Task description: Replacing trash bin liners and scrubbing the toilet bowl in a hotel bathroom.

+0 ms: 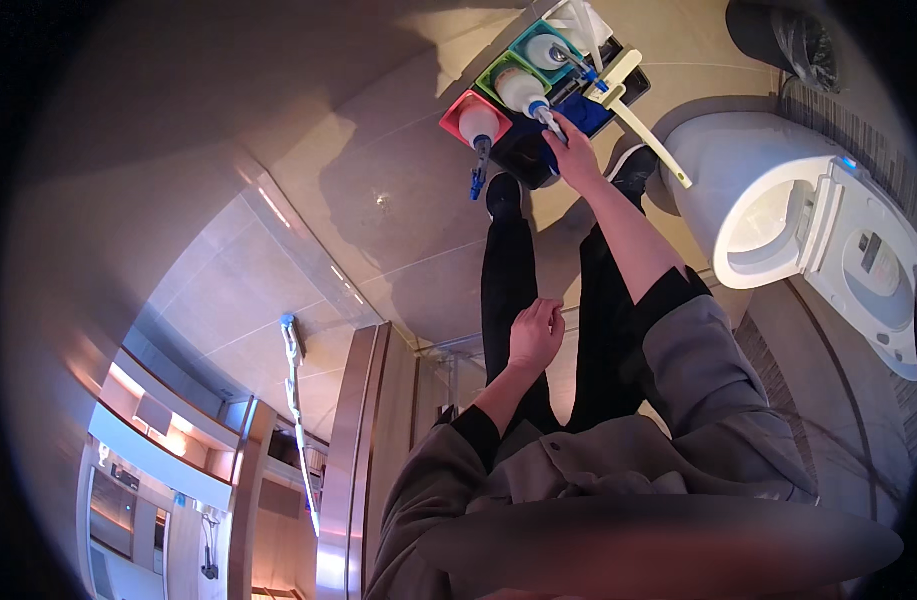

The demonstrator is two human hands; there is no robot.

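My right hand is closed on the nozzle of a white spray bottle whose base sits in a green bin of a black cleaning caddy. A spray bottle in a red bin and another in a teal bin stand on either side. A cream squeegee-like tool with a long handle lies across the caddy beside dark blue cloths. My left hand is loosely curled over my thigh; nothing shows in it, but its palm is hidden.
At the right stands a white toilet with its lid raised. A dark waste bin with a plastic liner is at the upper right. A long-handled mop leans beyond a glass panel at the left. My shoes stand close to the caddy.
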